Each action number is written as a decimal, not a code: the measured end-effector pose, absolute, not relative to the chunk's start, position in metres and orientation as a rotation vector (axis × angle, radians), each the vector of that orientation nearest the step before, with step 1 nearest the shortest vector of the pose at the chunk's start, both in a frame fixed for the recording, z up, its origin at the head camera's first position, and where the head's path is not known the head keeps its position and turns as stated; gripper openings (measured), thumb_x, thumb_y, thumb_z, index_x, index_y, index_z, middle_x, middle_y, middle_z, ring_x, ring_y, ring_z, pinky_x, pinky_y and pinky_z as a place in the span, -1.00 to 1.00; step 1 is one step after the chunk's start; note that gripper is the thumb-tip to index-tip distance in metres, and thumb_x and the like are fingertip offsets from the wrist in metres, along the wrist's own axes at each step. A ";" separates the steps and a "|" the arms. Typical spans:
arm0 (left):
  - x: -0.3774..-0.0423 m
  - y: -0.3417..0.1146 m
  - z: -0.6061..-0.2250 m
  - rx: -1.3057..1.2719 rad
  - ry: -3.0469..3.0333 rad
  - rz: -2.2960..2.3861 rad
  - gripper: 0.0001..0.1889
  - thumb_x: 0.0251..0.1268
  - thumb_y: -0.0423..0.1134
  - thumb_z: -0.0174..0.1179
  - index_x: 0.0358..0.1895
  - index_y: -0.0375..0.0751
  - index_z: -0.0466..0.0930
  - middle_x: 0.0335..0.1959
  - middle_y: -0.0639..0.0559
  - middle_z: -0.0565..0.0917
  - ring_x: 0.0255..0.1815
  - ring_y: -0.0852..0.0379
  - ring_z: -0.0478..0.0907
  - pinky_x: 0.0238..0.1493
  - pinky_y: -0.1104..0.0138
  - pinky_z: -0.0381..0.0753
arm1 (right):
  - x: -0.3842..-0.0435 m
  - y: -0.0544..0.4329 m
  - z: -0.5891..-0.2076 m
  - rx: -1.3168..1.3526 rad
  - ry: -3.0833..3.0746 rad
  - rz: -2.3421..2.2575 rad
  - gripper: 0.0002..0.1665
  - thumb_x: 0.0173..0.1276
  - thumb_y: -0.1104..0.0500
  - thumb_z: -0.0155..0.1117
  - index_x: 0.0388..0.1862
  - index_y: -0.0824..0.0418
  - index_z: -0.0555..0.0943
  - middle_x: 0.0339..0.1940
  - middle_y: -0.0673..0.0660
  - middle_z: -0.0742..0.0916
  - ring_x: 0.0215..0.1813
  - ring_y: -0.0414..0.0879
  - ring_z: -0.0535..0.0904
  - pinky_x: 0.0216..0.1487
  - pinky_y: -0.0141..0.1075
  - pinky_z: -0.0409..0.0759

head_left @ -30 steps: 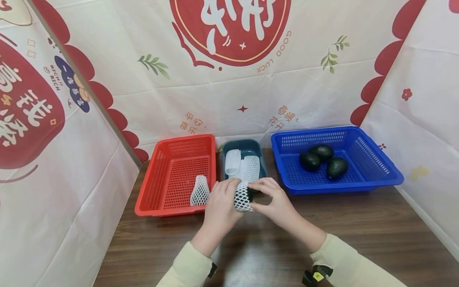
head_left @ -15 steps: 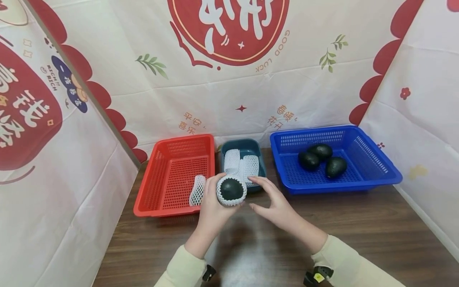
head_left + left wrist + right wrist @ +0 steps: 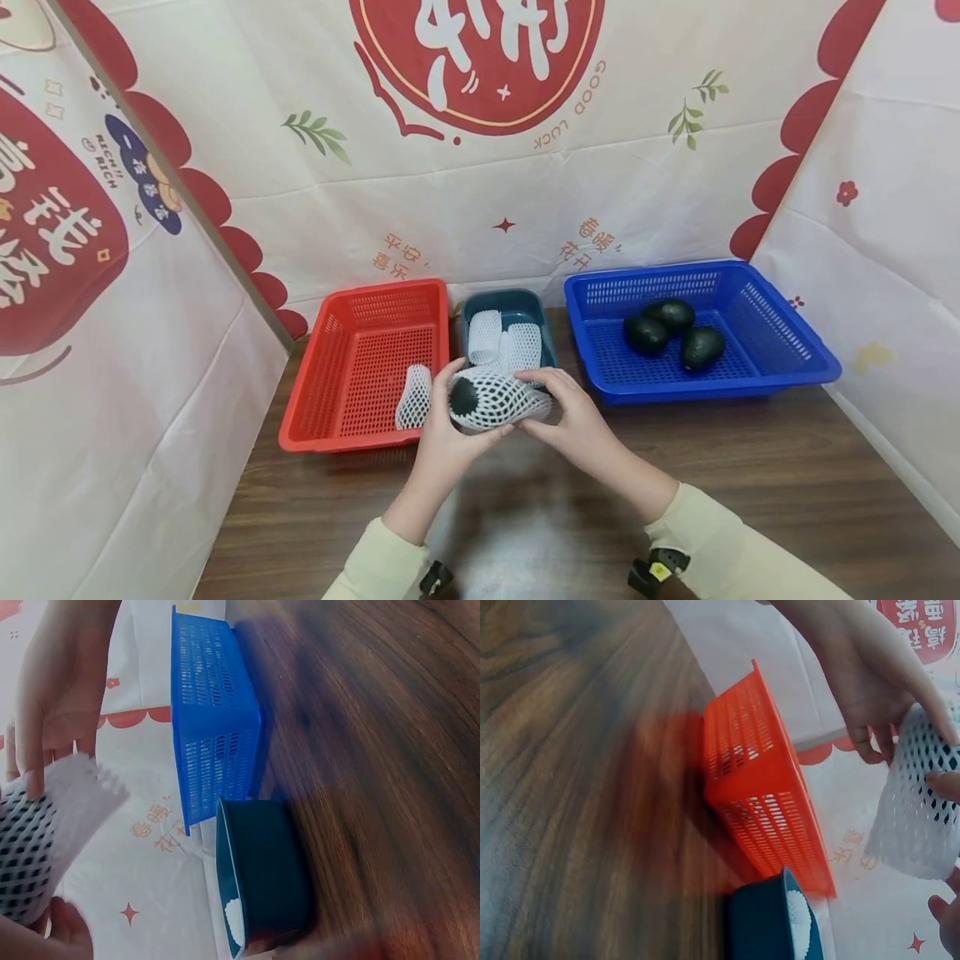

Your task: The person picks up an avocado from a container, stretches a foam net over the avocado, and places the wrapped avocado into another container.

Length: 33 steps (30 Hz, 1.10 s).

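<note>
An avocado (image 3: 465,396) sits in a white foam net sleeve (image 3: 498,400), its dark end bare on the left. My left hand (image 3: 442,437) grips the sleeved fruit around that end, thumb below and fingers above. With thumb and fingertips my right hand (image 3: 577,421) pinches the sleeve nearer its right side, where the netting runs on past the fruit. Loose netting (image 3: 90,791) flares off the fruit in the left wrist view. In the right wrist view, dark skin shows through the stretched mesh (image 3: 922,761). Both hands are in front of the small teal bin (image 3: 551,350).
A red basket (image 3: 300,392) at left holds one avocado in a netted sleeve (image 3: 414,400). More white foam sleeves (image 3: 523,346) lie in the teal bin. At right, a blue basket (image 3: 780,385) holds three bare avocados (image 3: 702,347). A printed cloth (image 3: 465,200) hangs behind the wooden table (image 3: 525,533).
The sleeved avocado has turned; its bare end faced up half a second ago and now points left. My right hand, apart from the sleeve then, has closed on its right side.
</note>
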<state>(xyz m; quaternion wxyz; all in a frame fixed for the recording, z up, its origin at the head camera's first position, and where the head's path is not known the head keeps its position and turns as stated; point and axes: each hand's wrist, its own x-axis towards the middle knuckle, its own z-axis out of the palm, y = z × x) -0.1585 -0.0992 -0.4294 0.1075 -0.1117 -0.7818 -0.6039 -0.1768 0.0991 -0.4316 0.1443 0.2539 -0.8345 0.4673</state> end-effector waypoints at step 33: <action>-0.158 -0.078 -0.429 -0.256 -2.147 -2.130 -0.31 0.35 -0.08 0.23 0.43 -0.07 0.08 0.29 -0.04 0.35 0.24 0.08 0.37 0.24 0.18 0.40 | -0.169 0.077 -0.448 0.850 -2.111 1.257 0.08 -0.15 0.45 0.60 0.41 0.27 0.33 0.41 0.31 0.37 0.38 0.24 0.31 0.34 -0.36 0.25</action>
